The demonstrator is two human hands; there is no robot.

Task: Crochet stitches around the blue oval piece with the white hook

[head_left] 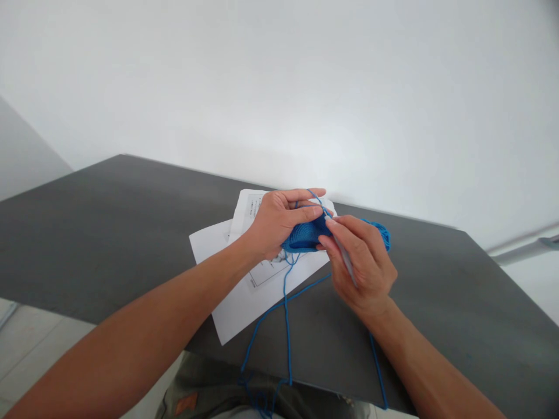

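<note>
A blue crocheted piece (303,235) is held between my hands above the papers. My left hand (283,218) grips its upper edge with the thumb, and the index finger is stretched out with a blue yarn strand over it. In my right hand (364,256) is a crochet hook with a pale grey handle (345,259), pinched by thumb and fingers. The hook's tip end meets the work near my left thumb, and the exact stitch is too small to make out. Part of the piece is hidden behind my fingers.
Beneath my hands, printed sheets of paper (231,308) lie on the dark grey table (144,233). A blue yarn ball (384,235) sits partly behind my right hand. Loose blue yarn (287,326) trails over the front edge to my lap. A white wall (279,87) rises behind.
</note>
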